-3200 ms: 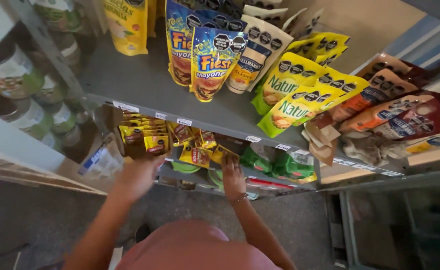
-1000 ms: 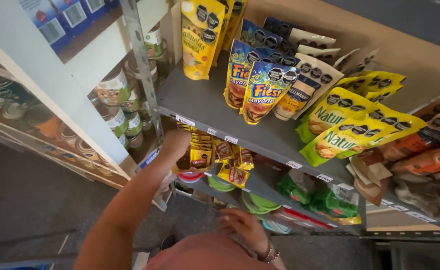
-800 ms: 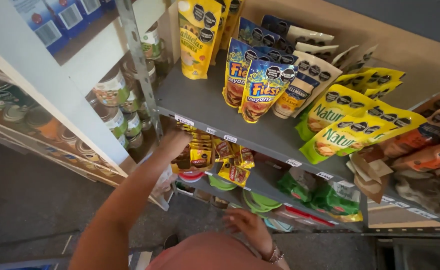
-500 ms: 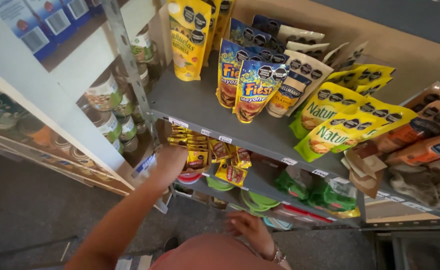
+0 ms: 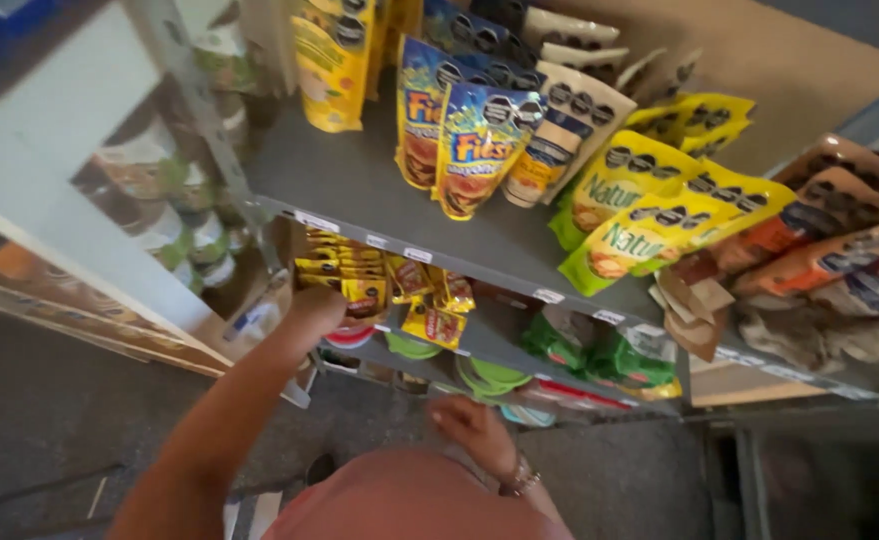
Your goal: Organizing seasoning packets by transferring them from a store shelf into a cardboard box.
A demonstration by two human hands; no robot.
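My left hand (image 5: pixel 316 306) reaches under the grey shelf (image 5: pixel 379 200) and touches a row of small yellow and red sachets (image 5: pixel 344 278) on the lower shelf; whether it grips one I cannot tell. My right hand (image 5: pixel 471 428) hangs low near my body, by the front edge of the lower shelf, fingers loosely curled with nothing seen in it. More small yellow and red packets (image 5: pixel 429 305) lie just to the right of the sachets.
Blue and yellow pouches (image 5: pixel 464 140) and yellow-green pouches (image 5: pixel 639 215) stand on the upper shelf, brown pouches (image 5: pixel 809 240) further right. Green packets (image 5: pixel 599 350) and round lids (image 5: pixel 479 375) sit below. Jars (image 5: pixel 159 210) fill the left rack. Grey floor lies beneath.
My left hand has stayed at the sachet row. My right hand has dropped from the lower shelf toward my body. The view has shifted slightly left.
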